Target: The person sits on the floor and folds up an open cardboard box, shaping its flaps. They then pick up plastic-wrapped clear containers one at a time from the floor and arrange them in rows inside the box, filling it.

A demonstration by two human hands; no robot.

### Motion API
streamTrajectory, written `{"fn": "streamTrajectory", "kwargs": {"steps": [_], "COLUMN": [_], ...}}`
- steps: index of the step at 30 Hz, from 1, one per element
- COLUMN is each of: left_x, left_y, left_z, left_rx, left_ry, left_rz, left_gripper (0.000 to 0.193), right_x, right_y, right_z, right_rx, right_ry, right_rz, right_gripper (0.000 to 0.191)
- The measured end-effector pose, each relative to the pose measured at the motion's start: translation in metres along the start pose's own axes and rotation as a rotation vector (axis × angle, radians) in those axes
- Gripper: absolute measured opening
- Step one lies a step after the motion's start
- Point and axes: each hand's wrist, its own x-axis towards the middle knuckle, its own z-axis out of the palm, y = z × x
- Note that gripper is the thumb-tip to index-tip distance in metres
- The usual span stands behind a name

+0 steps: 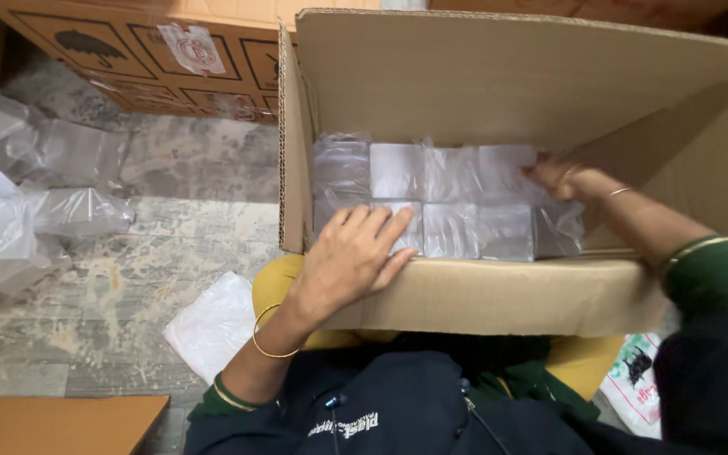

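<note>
1. cardboard formed the open box (499, 291) that sat against your lap, its flaps standing upright at the back and at both sides.
2. your left hand (351, 257) lay over the box's near wall, palm down; the fingers were spread and flat, gripping nothing, their tips resting on a clear plastic packet (402, 227) in the front row.
3. your right hand (562, 179) reached in from the right side, its fingers curled down onto the packets at the far right corner; you could not tell whether they pinched one.
4. clear plastic packets (457, 198) covered the box floor in two rows, lying flat and edge to edge.
5. loose clear bags (44, 198) lay heaped on the floor well to the left of the box.
6. a white folded bag (212, 324) rested on the floor just beside your left forearm.
7. a second printed carton (141, 55) stood behind, at upper left.
</note>
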Motion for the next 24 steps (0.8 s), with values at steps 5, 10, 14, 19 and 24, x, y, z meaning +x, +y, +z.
{"fn": "streamTrajectory", "kwargs": {"steps": [5, 10, 14, 19, 24], "left_x": [-0.020, -0.091, -0.133, -0.181, -0.196], "left_y": [0.001, -0.029, -0.128, -0.262, -0.305], "left_z": [-0.012, -0.018, 0.000, -0.012, -0.015], "left_rx": [-0.106, 0.044, 0.139, 0.289, 0.382], "left_ry": [0.427, 0.748, 0.979, 0.698, 0.079], "left_rz": [0.237, 0.159, -0.361, -1.001, -1.384], "left_gripper": [0.031, 0.016, 0.039, 0.075, 0.081], "right_x": [0.020, 0.016, 0.011, -0.013, -0.055], "right_y": [0.002, -0.003, -0.016, -0.040, -0.073], "right_z": [0.010, 0.000, -0.011, -0.027, -0.023], "right_rx": [-0.340, -0.351, -0.708, -0.748, -0.522], "right_ry": [0.004, 0.060, 0.126, 0.354, 0.233], "right_rz": [-0.071, -0.129, -0.009, -0.280, -0.204], "right_gripper": [0.075, 0.091, 0.073, 0.065, 0.067]}}
